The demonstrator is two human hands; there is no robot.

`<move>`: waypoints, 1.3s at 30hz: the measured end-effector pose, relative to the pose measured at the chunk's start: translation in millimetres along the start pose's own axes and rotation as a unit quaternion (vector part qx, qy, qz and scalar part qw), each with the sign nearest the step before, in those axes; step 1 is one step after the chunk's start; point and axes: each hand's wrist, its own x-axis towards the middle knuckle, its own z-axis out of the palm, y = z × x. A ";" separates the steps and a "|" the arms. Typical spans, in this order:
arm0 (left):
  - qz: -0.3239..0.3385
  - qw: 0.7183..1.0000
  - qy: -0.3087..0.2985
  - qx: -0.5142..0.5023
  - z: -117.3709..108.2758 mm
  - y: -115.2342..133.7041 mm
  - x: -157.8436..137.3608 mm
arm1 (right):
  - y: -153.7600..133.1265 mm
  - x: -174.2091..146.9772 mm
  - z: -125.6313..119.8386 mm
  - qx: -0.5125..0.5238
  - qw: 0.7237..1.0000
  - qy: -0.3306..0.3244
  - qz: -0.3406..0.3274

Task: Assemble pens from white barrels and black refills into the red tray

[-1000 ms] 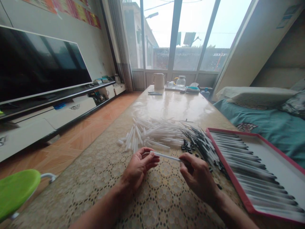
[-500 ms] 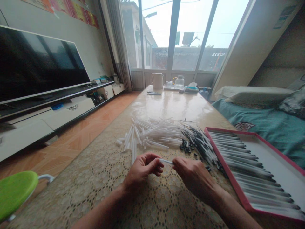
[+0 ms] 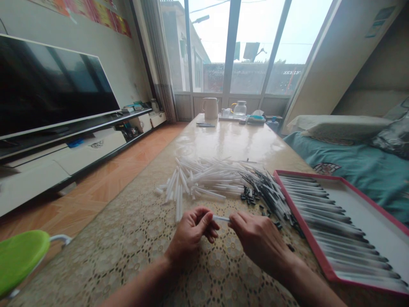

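Observation:
Between my two hands, above the patterned tablecloth, a slim whitish pen barrel [image 3: 221, 218] lies nearly level. My left hand [image 3: 194, 226] pinches its left end between thumb and forefinger, the other fingers curled loosely. The right end is gripped by my right hand [image 3: 254, 232], whose fingers hide the tip. Just beyond is a heap of translucent white pen barrels [image 3: 207, 177]. Thin dark pen refills [image 3: 266, 185] lie in a bundle to its right, with small black plugs [image 3: 249, 196] in front of them.
At right, a red-rimmed box [image 3: 306, 230] holds a row of pens [image 3: 335, 221] with black ends. A jug [image 3: 210, 108], a glass pitcher [image 3: 239, 109] and a tissue pack [image 3: 256, 116] stand at the table's far end. A green stool [image 3: 24, 260] is at lower left.
My hands have barely moved; the right hand has shifted slightly left along with the pen barrel's right end. Both keep their grip on it.

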 end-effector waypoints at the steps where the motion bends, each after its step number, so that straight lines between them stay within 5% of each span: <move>1: 0.003 1.000 0.002 -0.002 0.7 -0.2 -1.0 | -0.9 -0.5 0.5 0.012 1.000 -0.014 0.009; 12: 0.021 0.999 0.013 0.022 12.0 4.5 -9.9 | 2.6 -2.2 1.7 0.245 0.958 -0.105 0.108; 22: 0.045 0.998 0.016 0.049 16.0 5.7 -15.6 | 5.9 -0.8 -2.2 0.493 0.842 -0.162 0.150; 25: 0.049 0.997 0.013 0.057 14.2 5.4 -13.7 | 5.9 0.7 -1.8 0.512 0.825 -0.186 0.151; 31: 0.034 0.991 -0.002 0.129 3.0 9.1 -3.5 | 1.1 2.0 0.2 0.282 0.949 -0.085 0.115; 39: -0.047 0.992 -0.027 0.115 -7.2 4.6 3.2 | -0.4 2.9 -1.8 0.000 1.000 -0.008 0.010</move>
